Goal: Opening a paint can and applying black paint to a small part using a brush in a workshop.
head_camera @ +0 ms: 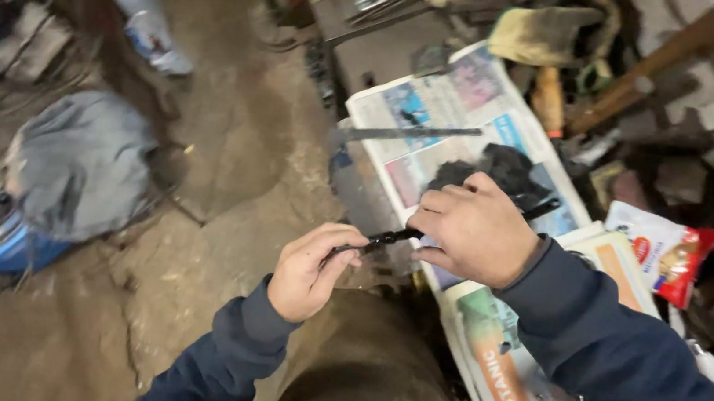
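Spread newspapers [438, 103], a snack packet [665, 251] and grey cloth [82, 163] lie around.

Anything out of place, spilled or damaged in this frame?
No clear damage or spill. Both hands, left hand and right hand, grip a thin dark rod. A long metal strip lies askew across the newspapers, overhanging their edge.

matt black metal rod [388, 239], glossy newspaper [455, 105]
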